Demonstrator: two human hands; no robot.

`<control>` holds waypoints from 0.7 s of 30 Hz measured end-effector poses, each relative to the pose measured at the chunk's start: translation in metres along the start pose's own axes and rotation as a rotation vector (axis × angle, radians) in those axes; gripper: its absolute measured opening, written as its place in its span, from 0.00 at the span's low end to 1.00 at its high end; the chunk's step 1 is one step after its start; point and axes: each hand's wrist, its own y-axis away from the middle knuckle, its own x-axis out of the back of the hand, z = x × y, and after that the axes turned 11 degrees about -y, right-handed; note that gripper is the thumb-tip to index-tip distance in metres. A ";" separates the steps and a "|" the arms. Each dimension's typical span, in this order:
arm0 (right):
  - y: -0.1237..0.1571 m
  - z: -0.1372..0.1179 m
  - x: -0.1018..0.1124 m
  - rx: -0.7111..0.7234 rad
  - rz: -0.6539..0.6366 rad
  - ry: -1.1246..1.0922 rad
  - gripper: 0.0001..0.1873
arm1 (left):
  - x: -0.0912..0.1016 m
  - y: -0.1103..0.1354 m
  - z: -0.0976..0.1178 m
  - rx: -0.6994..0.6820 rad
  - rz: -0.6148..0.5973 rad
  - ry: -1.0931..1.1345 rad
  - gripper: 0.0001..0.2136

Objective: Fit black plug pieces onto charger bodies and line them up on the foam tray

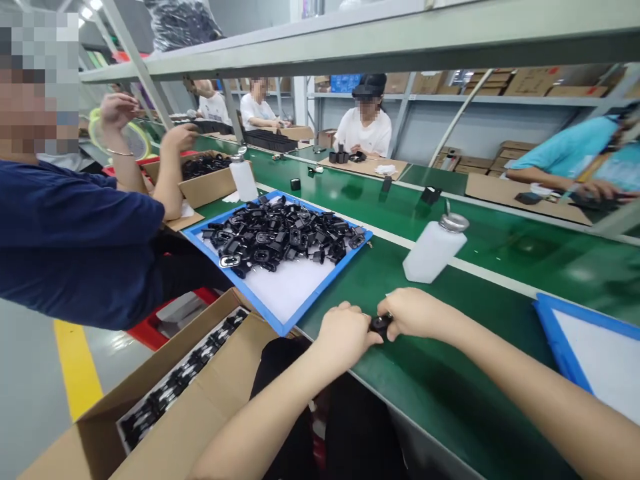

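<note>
A long green surface (450, 400) runs through the hall, with a pale stripe (480, 270) along its middle, and above it hangs a grey metal shelf (400, 33) carried by slanted grey struts (457, 122). Behind the far side stands a grey wall (500, 123) with racks (525, 99) full of brown cardboard boxes (535, 80) (more are stacked lower down). At the left the floor (25, 373) is grey and glossy with a yellow line (75, 367), and ceiling lamps (87, 12) shine in the upper corner.

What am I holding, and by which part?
A small black part, pinched at its ends: left hand on one end, right hand on the other. Fingers hide most of it.
</note>
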 end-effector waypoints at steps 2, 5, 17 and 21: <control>0.011 -0.006 -0.003 -0.001 -0.023 -0.006 0.13 | -0.011 0.006 -0.003 -0.084 0.065 0.089 0.14; 0.030 -0.022 -0.008 -0.112 -0.081 -0.027 0.16 | -0.017 0.010 -0.003 -0.177 0.054 0.198 0.12; 0.034 -0.041 -0.017 -0.210 -0.134 -0.242 0.04 | 0.011 -0.019 0.015 -0.167 -0.279 -0.217 0.05; 0.038 -0.041 -0.011 -0.146 -0.146 -0.243 0.03 | 0.001 -0.019 0.005 -0.251 -0.254 -0.130 0.06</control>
